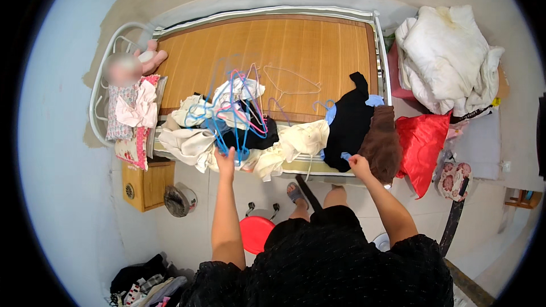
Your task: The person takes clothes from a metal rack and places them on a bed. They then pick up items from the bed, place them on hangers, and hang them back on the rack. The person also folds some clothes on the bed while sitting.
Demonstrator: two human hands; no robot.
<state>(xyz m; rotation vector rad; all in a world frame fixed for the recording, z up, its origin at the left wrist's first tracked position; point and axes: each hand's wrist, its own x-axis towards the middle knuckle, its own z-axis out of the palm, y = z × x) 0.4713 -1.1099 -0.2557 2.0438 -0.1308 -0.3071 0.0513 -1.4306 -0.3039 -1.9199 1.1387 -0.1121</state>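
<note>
- Bed (383,59), slatted mat (284,40) on top; any print's too small to read
- Black garment (348,122), near edge, right side
- Blue hangers (242,157), left hand (224,162) curled round them
- Right hand (359,166), fingers near-pinched at garment's end, can't tell if gripping

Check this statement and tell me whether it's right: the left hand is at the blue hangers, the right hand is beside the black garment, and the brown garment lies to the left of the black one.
Wrong on one side: the head view shows the brown garment to the right of the black garment. The left hand is at the blue hangers, and the right hand is beside the black garment.
</note>
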